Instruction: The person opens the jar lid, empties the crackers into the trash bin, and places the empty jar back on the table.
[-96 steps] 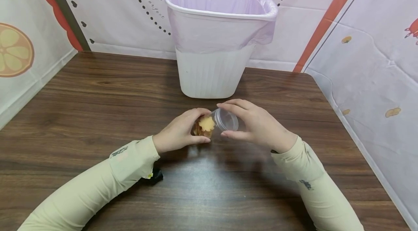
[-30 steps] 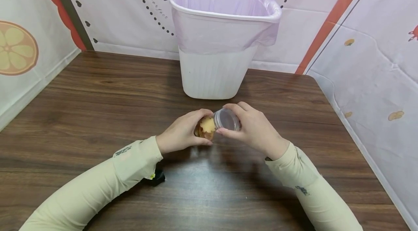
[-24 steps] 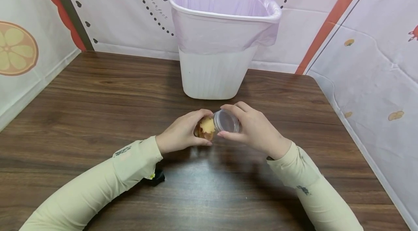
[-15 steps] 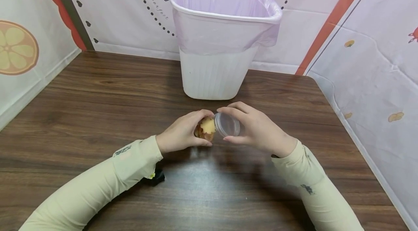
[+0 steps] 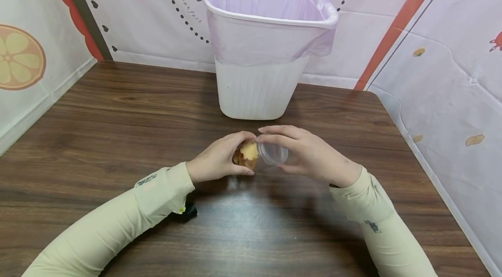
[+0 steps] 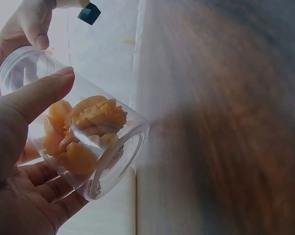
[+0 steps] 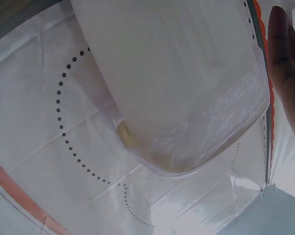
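A clear plastic jar lies tilted sideways in my left hand, whose thumb and fingers wrap round its body. Inside it are orange-yellow pieces, some with scalloped edges, gathered toward the base. At the jar's other end is a clear round lid with ridged rings. My right hand grips that end, fingers along the upper rim and thumb below, partly behind the lid. In the left wrist view, the right hand's thumb touches the rim. The right wrist view shows only part of this hand at its edge.
A white bin with a pale purple liner stands just beyond the hands. Under the left cuff shows a small black object. Printed cloth walls in the brown wooden table at the back and sides.
The right hand has shifted its grip over the lid several times, fingers sliding along the rim, its wrist turning. The left hand and jar stay nearly in place.
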{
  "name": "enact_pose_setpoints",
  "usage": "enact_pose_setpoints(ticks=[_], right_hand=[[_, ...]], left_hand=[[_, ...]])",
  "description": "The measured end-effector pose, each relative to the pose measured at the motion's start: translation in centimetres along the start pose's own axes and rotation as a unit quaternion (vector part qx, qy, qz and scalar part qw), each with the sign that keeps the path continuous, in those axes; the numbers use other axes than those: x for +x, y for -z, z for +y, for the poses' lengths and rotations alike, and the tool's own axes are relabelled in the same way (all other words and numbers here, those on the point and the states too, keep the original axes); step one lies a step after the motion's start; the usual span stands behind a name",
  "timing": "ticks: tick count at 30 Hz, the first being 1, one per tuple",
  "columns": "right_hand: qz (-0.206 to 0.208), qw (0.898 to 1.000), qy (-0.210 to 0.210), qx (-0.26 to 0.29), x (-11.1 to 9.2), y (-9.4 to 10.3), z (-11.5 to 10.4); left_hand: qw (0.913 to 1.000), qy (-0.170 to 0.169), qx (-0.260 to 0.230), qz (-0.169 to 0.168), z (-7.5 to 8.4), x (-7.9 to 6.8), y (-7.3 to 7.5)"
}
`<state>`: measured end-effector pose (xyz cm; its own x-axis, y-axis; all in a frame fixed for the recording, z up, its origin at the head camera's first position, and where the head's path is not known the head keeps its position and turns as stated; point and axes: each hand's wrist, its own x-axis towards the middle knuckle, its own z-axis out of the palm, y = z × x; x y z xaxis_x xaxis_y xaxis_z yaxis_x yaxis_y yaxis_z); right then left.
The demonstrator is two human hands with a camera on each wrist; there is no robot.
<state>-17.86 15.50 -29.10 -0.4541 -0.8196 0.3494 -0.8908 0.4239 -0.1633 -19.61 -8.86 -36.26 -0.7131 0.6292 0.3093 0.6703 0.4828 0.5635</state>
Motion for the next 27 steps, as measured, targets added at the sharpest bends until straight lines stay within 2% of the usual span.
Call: enact_pose_setpoints(ticks=[3, 11, 23, 27], right_hand=[[-0.003, 1.0, -0.018, 0.008, -0.04, -0.02, -0.06], [0.018, 0.994, -0.107, 0.006, -0.16, 0.14, -0.42], [0.027, 0.986, -0.162, -0.015, -0.15, 0.16, -0.54], [0.023, 0.979, -0.199, -0.033, -0.08, 0.03, -0.76]], left_hand=[[1.0, -0.003, 0.002, 0.005, -0.06, 0.02, -0.04], [1.0, 0.0, -0.006, 0.002, 0.01, 0.05, -0.01], [1.0, -0.005, -0.005, 0.004, 0.13, 0.1, -0.03], [1.0, 0.001, -0.004, 0.002, 0.1, 0.14, -0.05]])
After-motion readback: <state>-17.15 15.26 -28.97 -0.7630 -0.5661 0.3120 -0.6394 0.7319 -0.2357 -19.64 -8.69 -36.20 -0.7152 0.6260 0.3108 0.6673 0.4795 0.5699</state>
